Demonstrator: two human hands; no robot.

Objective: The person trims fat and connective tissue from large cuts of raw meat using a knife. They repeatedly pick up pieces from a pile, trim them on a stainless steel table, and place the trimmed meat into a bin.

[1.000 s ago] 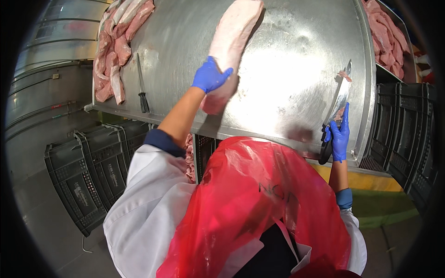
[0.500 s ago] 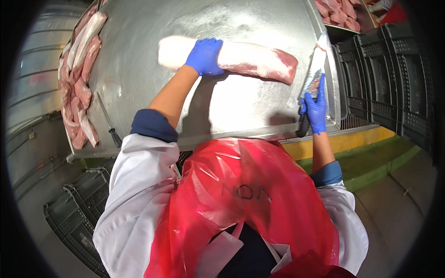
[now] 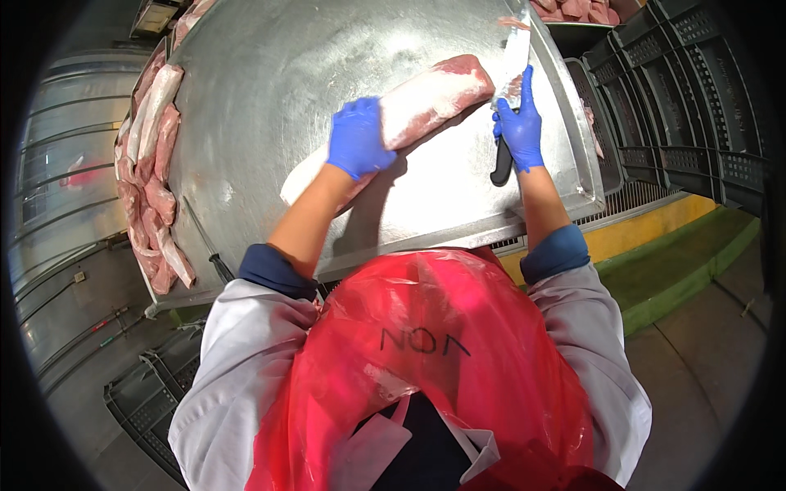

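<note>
I see the left hand curled over smooth meat, hiding its middle — beside the meat, the right hand clasps a smeared knife.

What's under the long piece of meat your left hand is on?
The long piece of meat, with the left hand on top, lies on a shiny metal table. Metal shows around it; whatever's right beneath is covered.

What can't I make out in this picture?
Head view: part of the long meat piece, hidden under the left hand.
Head view: part of the black knife handle, hidden by the right hand.
Head view: the rest of the upper-right meat pile, cut off by the top edge.
</note>
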